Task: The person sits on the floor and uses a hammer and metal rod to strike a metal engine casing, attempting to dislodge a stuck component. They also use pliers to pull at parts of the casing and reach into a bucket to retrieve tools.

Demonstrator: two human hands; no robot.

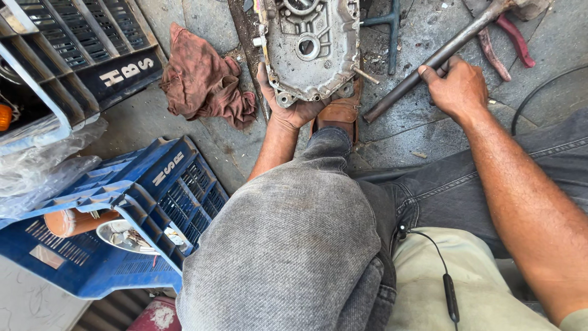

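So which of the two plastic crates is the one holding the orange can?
The bright blue crate at lower left; the orange can lies inside it. The darker crate is upper left.

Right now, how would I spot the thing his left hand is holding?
Find the bent knee in grey jeans, then follow the left hand up. It grips the casing, a flat grey metal part with round holes lying on the floor, unlike the soft red rag beside it.
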